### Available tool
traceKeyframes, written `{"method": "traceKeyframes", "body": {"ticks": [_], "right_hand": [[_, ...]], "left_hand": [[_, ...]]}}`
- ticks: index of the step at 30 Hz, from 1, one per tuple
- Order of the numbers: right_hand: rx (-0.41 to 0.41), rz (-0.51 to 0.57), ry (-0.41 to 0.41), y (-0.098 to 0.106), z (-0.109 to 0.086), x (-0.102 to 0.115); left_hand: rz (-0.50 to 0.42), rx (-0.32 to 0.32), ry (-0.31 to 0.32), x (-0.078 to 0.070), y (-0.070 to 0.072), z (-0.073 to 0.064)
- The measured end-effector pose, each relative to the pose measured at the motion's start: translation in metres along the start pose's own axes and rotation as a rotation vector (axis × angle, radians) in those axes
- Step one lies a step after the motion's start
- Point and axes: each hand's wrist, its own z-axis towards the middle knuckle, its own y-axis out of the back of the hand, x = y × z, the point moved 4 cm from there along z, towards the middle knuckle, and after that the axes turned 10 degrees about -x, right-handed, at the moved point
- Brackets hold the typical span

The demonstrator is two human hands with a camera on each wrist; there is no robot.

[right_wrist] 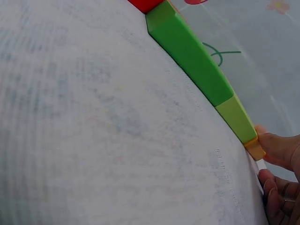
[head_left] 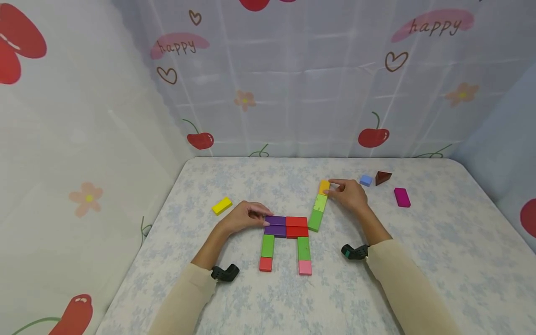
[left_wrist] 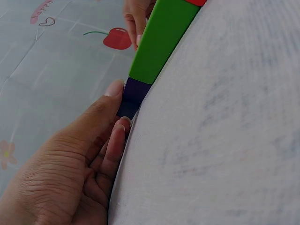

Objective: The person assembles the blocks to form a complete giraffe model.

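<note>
Both arms reach forward and slant inward, with the sleeves covering each forearm. The left forearm (head_left: 184,300) leads to a wrist that bends a little inward, so the left hand (head_left: 247,216) points to the right. Its thumb (left_wrist: 96,112) is extended, and the fingers (left_wrist: 114,152) are bent beneath it, in a pinching pose. The right forearm (head_left: 412,288) comes diagonally, and the right hand (head_left: 349,194) is farther forward than the left one. Its thumb and index finger stretch to the left, also pinching, while the remaining fingers are folded inward.
</note>
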Motion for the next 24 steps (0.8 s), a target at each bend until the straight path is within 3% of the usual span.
{"method": "traceKeyframes", "body": {"ticks": [6, 12, 17, 24], "right_hand": [[0.041, 0.034, 0.014, 0.004, -0.004, -0.001], [0.097, 0.105, 0.043, 0.028, -0.014, -0.005], [0.02, 0.094, 0.118, 0.058, -0.016, -0.014], [-0.133, 0.071, 0.12, 0.099, -0.016, -0.035]], "left_hand": [[-0.01, 0.008, -0.004, -0.001, 0.0, 0.0], [-0.013, 0.017, -0.013, -0.001, 0.0, 0.0], [-0.026, 0.004, 0.002, -0.001, 0.001, 0.0], [-0.021, 0.012, 0.007, 0.001, 0.0, 0.0]]}}
